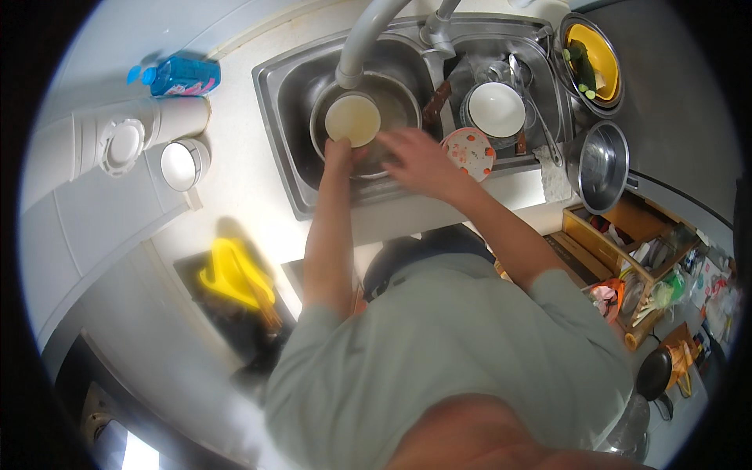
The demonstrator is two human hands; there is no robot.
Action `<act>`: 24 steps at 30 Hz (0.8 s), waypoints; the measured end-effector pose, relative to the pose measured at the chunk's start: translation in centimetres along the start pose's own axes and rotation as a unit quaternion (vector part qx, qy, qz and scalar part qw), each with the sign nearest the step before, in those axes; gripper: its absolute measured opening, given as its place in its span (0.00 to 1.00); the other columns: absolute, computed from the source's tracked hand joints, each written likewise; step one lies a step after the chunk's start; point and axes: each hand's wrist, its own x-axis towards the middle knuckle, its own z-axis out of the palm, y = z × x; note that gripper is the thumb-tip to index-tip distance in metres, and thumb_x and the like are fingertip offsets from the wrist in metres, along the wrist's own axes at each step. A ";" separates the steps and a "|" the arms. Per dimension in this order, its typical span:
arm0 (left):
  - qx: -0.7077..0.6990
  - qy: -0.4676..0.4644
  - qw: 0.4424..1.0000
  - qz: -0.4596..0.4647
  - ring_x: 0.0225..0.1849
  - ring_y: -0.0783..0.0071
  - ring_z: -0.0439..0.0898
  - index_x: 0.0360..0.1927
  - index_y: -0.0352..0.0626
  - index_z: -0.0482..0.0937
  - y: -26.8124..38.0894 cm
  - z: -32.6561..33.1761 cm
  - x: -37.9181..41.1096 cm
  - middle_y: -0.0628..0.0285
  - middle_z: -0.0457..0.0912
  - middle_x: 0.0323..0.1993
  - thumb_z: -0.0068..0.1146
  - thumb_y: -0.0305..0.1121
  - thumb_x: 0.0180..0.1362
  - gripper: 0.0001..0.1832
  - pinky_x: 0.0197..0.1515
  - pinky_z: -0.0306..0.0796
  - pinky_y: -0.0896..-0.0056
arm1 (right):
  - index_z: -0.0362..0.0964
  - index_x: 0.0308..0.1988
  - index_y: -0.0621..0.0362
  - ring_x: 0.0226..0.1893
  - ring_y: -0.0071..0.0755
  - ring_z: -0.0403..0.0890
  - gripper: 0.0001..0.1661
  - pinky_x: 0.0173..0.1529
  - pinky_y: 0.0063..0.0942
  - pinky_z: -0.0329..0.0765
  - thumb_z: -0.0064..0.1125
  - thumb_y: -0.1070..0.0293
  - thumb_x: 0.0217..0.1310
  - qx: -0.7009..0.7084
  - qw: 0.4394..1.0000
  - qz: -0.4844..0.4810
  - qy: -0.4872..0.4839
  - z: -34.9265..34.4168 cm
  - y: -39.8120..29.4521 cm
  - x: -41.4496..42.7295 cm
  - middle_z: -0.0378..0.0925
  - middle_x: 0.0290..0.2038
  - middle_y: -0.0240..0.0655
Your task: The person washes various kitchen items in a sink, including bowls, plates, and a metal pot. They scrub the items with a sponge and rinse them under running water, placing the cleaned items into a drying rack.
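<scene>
My left hand (345, 154) grips the near rim of a small pale bowl (352, 120), which holds some cloudy liquid. The bowl is over a large round metal basin (399, 88) in the left bowl of a steel double sink (288, 100). Just right of the bowl is my right hand (411, 158), blurred, with its fingers apart and nothing seen in them. The faucet spout (351, 73) hangs just beyond the bowl. A red-patterned white dish (470, 154) leans at the sink's near edge, beside my right hand.
The right sink bowl holds a white bowl (497, 110), glassware and a long-handled ladle (545, 126). A cloth (553, 176) and a metal pot (603, 167) lie farther right, below a yellow bowl (608, 56) with cucumbers. A blue soap bottle (187, 76) and a white cup (179, 165) stand left.
</scene>
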 end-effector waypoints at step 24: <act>-0.131 -0.135 0.982 0.034 0.49 0.60 0.80 0.58 0.37 0.68 0.1 -5.9 -8.0 0.53 0.77 0.49 0.52 0.27 0.52 0.26 0.48 0.78 0.56 | 0.77 0.43 0.49 0.42 0.54 0.80 0.15 0.46 0.45 0.76 0.59 0.69 0.51 -0.093 0.943 -0.146 -0.284 10.2 4.4 6.4 0.80 0.40 0.45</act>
